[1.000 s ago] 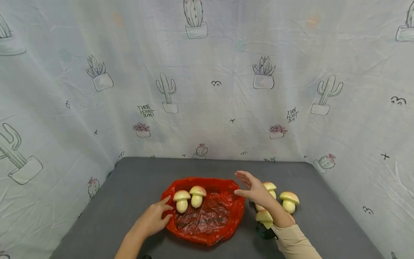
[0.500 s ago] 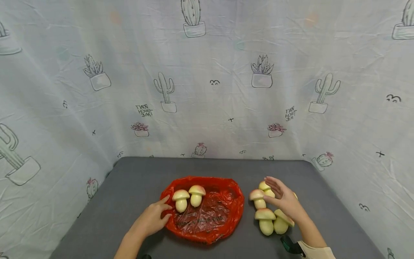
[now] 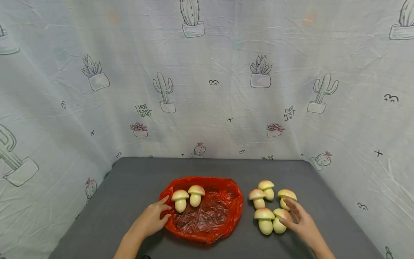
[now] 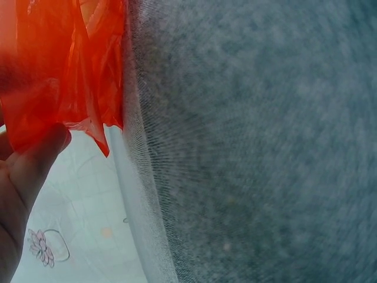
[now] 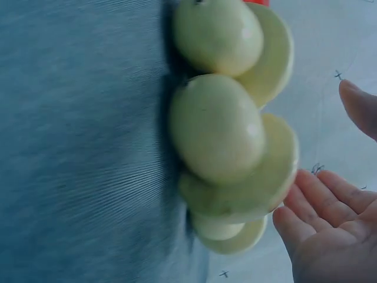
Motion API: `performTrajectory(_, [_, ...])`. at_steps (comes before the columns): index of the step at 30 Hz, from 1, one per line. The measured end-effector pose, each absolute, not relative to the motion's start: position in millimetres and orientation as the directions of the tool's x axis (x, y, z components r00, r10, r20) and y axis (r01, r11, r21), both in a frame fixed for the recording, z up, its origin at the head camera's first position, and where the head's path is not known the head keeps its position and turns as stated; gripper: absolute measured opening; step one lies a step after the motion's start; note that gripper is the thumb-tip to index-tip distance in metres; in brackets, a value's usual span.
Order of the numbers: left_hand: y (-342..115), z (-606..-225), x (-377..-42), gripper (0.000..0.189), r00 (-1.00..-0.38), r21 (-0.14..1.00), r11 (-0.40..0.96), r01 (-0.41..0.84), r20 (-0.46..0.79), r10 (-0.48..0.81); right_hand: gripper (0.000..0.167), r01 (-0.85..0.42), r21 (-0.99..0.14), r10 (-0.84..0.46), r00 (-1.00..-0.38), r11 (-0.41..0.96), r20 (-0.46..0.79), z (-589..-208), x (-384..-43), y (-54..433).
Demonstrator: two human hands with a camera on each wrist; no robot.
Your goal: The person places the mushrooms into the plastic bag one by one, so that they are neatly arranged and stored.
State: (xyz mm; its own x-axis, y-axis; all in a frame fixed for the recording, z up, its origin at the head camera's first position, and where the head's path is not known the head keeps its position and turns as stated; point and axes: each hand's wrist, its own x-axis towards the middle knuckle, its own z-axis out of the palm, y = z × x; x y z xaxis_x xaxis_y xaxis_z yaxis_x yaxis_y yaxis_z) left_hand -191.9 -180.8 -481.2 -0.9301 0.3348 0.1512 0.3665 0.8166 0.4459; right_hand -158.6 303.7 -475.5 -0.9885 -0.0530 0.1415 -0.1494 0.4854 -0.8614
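A red plastic bag lies with its mouth spread wide on the dark table, with two toy mushrooms inside at its left. My left hand rests at the bag's left rim, fingers and thumb spread over the edge. In the left wrist view the thumb lies against the thin red film. Right of the bag, several pale yellow toy mushrooms with pinkish caps stand grouped. My right hand reaches over the group's right side, fingers apart. Its fingertips are right beside a mushroom cap.
A grey-black cloth covers the table. A pale curtain printed with cacti and potted plants hangs behind it and along both sides.
My right hand has moved from the bag's right rim, rightward and nearer to me, to the grouped mushrooms, uncovering more of them. The left hand stays at the bag's rim.
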Motion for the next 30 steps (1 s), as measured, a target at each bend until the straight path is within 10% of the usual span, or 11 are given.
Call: performTrajectory(30, [-181.5,-483.7,-192.4,0.021,-0.931,0.447,0.817,0.364,0.144,0.336,0.082,0.063,-0.741,-0.012,-0.995,0.668,-0.096,-492.8,-161.9,308.2])
